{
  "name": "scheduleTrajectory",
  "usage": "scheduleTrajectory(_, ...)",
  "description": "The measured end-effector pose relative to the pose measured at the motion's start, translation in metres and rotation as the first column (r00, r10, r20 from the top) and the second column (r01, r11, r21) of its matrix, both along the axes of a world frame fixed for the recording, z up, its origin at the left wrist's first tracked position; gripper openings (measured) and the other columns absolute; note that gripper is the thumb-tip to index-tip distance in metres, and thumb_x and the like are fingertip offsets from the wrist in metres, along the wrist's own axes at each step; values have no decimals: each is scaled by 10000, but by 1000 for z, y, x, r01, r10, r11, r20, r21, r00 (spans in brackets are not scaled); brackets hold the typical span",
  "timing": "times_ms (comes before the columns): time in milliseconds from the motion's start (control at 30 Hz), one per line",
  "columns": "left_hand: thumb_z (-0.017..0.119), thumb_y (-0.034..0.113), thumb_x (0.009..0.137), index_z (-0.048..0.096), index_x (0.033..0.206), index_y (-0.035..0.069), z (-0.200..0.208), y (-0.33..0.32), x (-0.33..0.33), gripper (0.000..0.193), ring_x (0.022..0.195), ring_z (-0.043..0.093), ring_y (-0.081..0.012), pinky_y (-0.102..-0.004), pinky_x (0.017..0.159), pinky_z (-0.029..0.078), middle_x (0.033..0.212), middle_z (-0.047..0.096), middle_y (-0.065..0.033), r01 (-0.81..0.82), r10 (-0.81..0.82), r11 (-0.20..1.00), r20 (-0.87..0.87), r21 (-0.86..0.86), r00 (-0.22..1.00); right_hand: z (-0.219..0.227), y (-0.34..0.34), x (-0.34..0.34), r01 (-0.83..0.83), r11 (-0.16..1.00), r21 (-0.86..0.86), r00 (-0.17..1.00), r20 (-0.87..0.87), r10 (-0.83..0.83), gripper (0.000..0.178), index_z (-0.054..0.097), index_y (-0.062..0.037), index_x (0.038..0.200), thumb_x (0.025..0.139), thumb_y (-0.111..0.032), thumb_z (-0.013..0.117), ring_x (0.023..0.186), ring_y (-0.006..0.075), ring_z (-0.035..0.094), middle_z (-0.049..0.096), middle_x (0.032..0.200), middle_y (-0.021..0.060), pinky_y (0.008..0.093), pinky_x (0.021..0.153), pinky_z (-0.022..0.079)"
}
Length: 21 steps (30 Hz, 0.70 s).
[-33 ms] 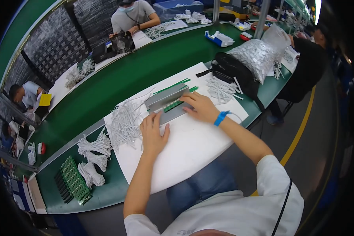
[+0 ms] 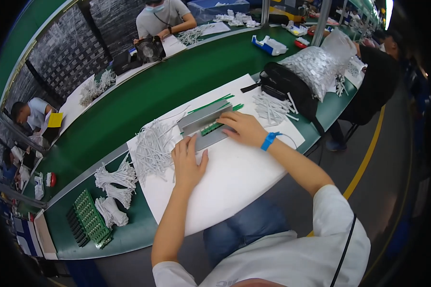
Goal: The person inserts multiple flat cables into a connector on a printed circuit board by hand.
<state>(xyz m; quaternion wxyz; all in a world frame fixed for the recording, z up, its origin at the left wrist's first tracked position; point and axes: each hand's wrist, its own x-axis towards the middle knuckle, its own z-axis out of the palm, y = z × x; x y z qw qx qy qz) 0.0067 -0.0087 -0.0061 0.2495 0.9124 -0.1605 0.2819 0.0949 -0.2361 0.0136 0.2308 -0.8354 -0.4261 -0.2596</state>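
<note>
A grey metal fixture [image 2: 204,123] with a raised back wall lies on the white board [image 2: 225,182] in front of me. A narrow green circuit board [image 2: 211,128] sits along its channel. My right hand [image 2: 244,128], with a blue wrist strap [image 2: 269,141], bends its fingers over the circuit board's right part, thumb on the near side; the exact grip is partly hidden. At the fixture's left end rests my left hand [image 2: 188,165], fingers stretched and thumb apart, holding nothing. Thin green strips [image 2: 209,106] lie behind the fixture.
Loose white cables [image 2: 152,148] pile up at the left, with cable bundles [image 2: 115,177] and green circuit panels [image 2: 92,217] beyond. More white cables [image 2: 273,107], a black bag [image 2: 289,83] and a clear bag of white parts [image 2: 316,67] are at the right. Co-workers sit around the green belt [image 2: 129,110].
</note>
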Motion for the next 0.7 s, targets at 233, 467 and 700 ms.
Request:
scheduleTrajectory(233, 711, 266, 779, 504, 1269, 22, 9, 0, -7, 585, 1021, 489, -336, -427, 900, 367, 1122, 523, -168, -25, 24, 999, -34, -33, 999, -15, 15, -24, -43, 996, -81, 984, -177, 28, 208, 600, -147, 1035, 833, -155, 650, 796, 227, 636, 562, 1046, 32, 341, 647, 529)
scheduleTrajectory(467, 714, 151, 779, 636, 1085, 51, -6, -7, -4, 331, 798, 554, -261, -359, 722, 437, 870, 572, -84, 240, -244, 970, -161, -45, 956, 0, -31, -12, 277, 916, 291, 912, -380, -155, 268, 621, -89, 1008, 816, -256, 703, 800, 241, 624, 620, 949, 73, 317, 603, 502)
scheduleTrajectory(700, 718, 67, 763, 671, 1046, 52, 1, -6, -19, 287, 756, 562, -222, -311, 648, 447, 845, 577, -83, 220, -289, 932, -227, -287, 930, -11, -90, 29, 749, 626, -216, 594, -200, -779, 369, 582, -19, 834, 812, -372, 687, 871, 375, 634, 638, 940, 184, 475, 684, 498)
